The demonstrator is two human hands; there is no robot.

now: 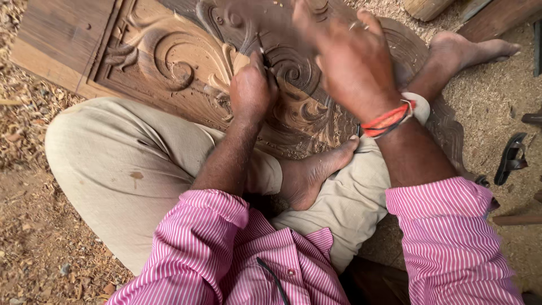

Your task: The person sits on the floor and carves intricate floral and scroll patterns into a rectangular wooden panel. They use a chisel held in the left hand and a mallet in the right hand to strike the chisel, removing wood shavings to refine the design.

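Both hands work over the carved panel [169, 62]: left hand [252, 90] fisted around a chisel [261, 49], right hand [347, 56] raised, blurred, grip unclear.

Black sandal [511, 158] on sawdust-covered ground [34, 226], wood block [424, 8] at the top edge, plank [516, 219] at right.

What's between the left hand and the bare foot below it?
Head view: a strip of carved wooden panel lies between the left hand and the foot; the left forearm crosses alongside.
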